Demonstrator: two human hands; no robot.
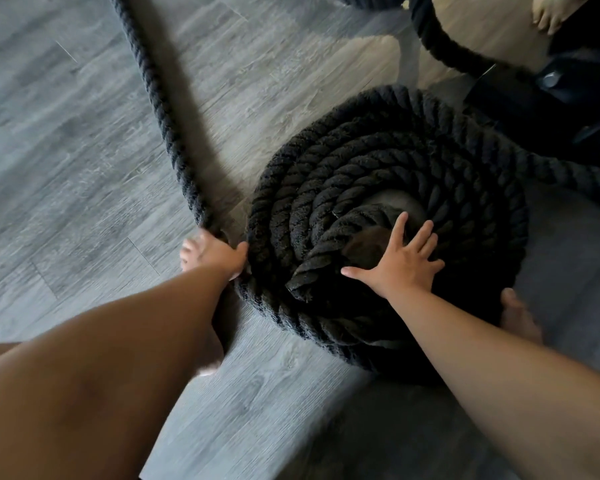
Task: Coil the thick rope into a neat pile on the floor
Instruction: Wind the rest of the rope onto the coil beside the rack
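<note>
Rope: the thick rope (160, 109), black and twisted, lies wound in a round coil (329, 174) of several turns on the grey plank floor (66, 150).
Free length: leaves the coil's left edge and runs away to the top of the view.
Left: the left hand (215, 252) is at the coil's left edge, fingers curled round the rope.
Right: the right hand (400, 263) lies flat with fingers spread, pressing on the coil's innermost turns.
Foot: a bare foot (518, 315) is just beside the coil's near right edge.
</note>
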